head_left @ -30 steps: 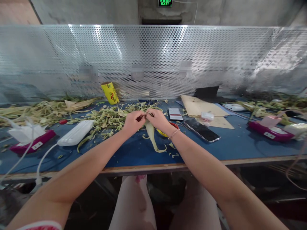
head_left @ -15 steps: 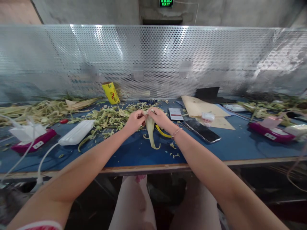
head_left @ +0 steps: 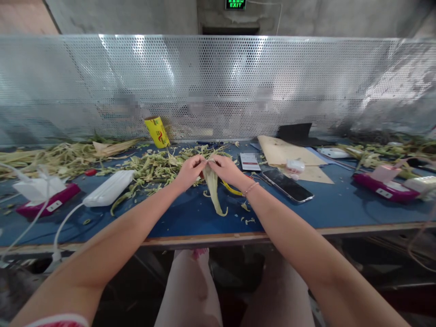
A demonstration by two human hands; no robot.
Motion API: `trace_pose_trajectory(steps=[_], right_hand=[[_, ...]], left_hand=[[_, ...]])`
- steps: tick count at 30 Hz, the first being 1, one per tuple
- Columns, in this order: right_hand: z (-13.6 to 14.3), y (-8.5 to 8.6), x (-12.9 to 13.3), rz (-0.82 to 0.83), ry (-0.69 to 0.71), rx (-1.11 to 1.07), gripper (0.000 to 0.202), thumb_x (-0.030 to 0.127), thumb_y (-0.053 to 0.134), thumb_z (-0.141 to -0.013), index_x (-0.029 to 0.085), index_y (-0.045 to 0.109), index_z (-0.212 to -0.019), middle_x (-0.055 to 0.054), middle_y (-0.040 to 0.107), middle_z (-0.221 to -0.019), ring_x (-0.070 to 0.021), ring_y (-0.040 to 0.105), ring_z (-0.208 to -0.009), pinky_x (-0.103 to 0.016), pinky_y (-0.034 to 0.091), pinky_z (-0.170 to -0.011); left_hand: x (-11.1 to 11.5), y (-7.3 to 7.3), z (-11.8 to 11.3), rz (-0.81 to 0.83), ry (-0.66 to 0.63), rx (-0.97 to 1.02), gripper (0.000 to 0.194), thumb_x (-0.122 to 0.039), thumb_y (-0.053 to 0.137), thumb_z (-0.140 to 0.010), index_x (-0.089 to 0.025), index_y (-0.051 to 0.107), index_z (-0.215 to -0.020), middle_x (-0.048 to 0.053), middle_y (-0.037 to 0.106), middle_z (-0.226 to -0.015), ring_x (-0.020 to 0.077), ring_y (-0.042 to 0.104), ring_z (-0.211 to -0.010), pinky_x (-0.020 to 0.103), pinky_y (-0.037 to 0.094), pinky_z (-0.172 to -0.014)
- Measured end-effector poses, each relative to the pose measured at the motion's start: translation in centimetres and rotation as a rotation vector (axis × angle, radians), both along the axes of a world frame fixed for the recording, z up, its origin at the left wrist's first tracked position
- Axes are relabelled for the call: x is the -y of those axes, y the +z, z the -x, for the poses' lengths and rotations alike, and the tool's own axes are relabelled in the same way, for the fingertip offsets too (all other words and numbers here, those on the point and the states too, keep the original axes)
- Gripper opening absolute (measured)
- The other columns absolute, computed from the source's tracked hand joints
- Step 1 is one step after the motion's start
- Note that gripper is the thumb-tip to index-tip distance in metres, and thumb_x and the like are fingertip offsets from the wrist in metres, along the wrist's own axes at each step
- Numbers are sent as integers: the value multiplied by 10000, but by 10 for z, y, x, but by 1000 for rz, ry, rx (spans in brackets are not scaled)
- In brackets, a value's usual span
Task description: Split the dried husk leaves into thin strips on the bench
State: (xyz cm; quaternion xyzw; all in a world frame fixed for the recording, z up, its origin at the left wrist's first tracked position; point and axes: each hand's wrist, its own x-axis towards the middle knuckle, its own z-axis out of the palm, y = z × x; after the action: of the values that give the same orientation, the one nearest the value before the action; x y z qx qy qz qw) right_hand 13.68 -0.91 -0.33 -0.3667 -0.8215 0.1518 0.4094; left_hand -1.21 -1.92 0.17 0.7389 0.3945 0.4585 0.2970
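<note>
A pale, dried plant husk [head_left: 213, 190] hangs from between my two hands, its curled tip over the blue tabletop [head_left: 190, 218]. My left hand [head_left: 192, 171] pinches the husk's upper end with bent fingers. Close against it, my right hand [head_left: 223, 166] is closed on the same end. The fingertips hide the exact grip. Behind and left of my hands spreads a heap of greenish plant scraps [head_left: 156, 165]. A yellow strip-like object [head_left: 232, 189] lies under my right wrist, partly covered.
A black phone [head_left: 288, 185] and a white-screened device [head_left: 250, 161] lie right of my hands. On the left are a white power bank [head_left: 109, 188] with a cable and a magenta power strip [head_left: 64, 200]. A yellow can-like tube [head_left: 157, 132] stands before the perforated metal screen [head_left: 218, 81].
My left hand has shifted slightly left and its fingers have curled more at the husk's top. The husk still hangs in nearly the same place.
</note>
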Motion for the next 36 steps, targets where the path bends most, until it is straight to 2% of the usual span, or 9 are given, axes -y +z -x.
trace_pose_trajectory(steps=[8, 16, 20, 23, 26, 29, 33, 36], right_hand=[[-2, -1, -2, -45, 61, -3, 123, 219, 367, -771, 195, 394, -654, 51, 368, -554, -98, 352, -533, -226, 248, -549], [-5, 1, 0, -28, 65, 5, 138, 241, 389, -753, 184, 429, -634, 52, 352, -555, -87, 321, -533, -223, 241, -541], [-5, 0, -2, -43, 16, -1, 106, 210, 410, -704, 183, 423, -602, 52, 347, -544, -88, 310, -540, -228, 235, -541], [-3, 0, -4, 24, -9, -60, 139, 224, 421, -684, 186, 378, -558, 52, 323, -529, -87, 304, -530, -230, 229, -527], [-2, -1, -7, 155, 41, -178, 194, 284, 408, -724, 191, 359, -561, 50, 329, -528, -87, 325, -517, -228, 250, -516], [-2, -2, -10, 213, 53, -236, 270, 370, 404, -765, 198, 341, -567, 48, 333, -526, -90, 341, -505, -231, 270, -510], [-3, -4, -12, 178, 50, -206, 249, 337, 424, -768, 200, 341, -578, 48, 366, -523, -97, 388, -517, -235, 299, -532], [-3, -3, -9, 96, 8, -119, 256, 301, 433, -772, 196, 335, -561, 48, 370, -517, -94, 371, -526, -237, 283, -549]], left_hand=[[1, -3, 4, -92, 3, -166, 113, -225, 453, -727, -178, 448, -624, -46, 448, -468, 92, 473, -443, 213, 378, -463], [3, -2, 5, -256, 83, -302, 152, -234, 445, -717, -172, 476, -581, -37, 449, -445, 77, 403, -418, 208, 308, -450], [4, -3, 4, -376, 115, -351, 188, -228, 446, -727, -170, 462, -549, -29, 449, -457, 76, 389, -447, 213, 303, -469], [5, -3, 2, -433, 153, -339, 165, -237, 453, -742, -170, 503, -599, -17, 492, -504, 83, 416, -476, 216, 328, -490], [6, -2, 2, -390, 178, -270, 148, -255, 453, -760, -172, 528, -663, -14, 510, -524, 90, 438, -480, 214, 346, -486], [4, 0, 4, -327, 201, -227, 141, -257, 460, -756, -174, 510, -654, -22, 495, -500, 90, 430, -455, 218, 339, -472], [-1, -1, 8, -242, 233, -182, 131, -259, 470, -742, -175, 492, -644, -26, 476, -490, 97, 439, -454, 228, 346, -480], [-2, -3, 8, -196, 195, -154, 123, -269, 481, -740, -172, 496, -665, -25, 473, -512, 97, 445, -471, 228, 346, -483]])
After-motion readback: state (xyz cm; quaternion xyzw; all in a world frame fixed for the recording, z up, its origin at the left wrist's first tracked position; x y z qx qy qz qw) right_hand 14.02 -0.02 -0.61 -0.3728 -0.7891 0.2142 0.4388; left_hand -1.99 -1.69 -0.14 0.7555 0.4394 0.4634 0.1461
